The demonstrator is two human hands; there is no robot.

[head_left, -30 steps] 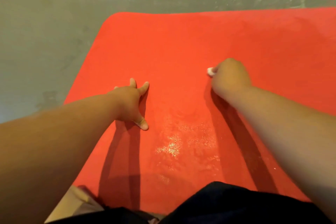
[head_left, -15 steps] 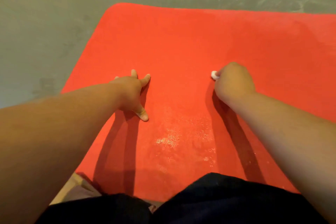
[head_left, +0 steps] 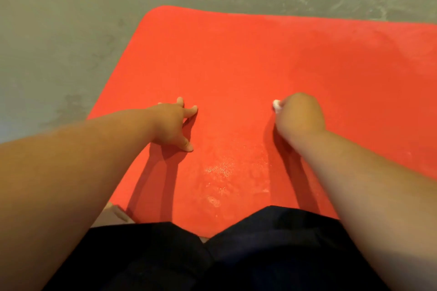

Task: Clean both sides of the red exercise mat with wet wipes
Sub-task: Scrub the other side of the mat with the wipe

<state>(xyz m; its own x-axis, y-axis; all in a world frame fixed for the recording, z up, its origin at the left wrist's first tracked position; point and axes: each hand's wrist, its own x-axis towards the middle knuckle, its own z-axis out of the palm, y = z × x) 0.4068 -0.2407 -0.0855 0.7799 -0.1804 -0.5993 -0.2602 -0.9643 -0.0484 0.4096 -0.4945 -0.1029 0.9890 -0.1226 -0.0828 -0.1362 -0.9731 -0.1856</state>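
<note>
A person knelt at the near end of the red exercise mat point(head_left: 236, 59), which lay flat on a grey concrete floor point(head_left: 59, 30) with its far left corner in view; the left hand point(head_left: 172, 125) was braced on the mat with fingers spread apart and thumb splayed, holding nothing; the right hand point(head_left: 301, 114) was curled tight over a wet wipe point(head_left: 276, 104), of which only a white tuft showed past the knuckles, pressed to the mat's surface; a wet sheen point(head_left: 220, 170) glistened between the two forearms, nearer the body than either hand; dark clothing point(head_left: 236, 255) filled the bottom of the view. Over the past second little had changed: the two hands kept almost the same places on the mat and the same gap between them, with only the view itself shifting; the wiping hand appeared to be at the far end of a stroke. Judged from the damp patch, the near strip of this face had been wiped, while the broad dry stretch beyond and to the right, and the whole underside, probably remained to be cleaned.
</note>
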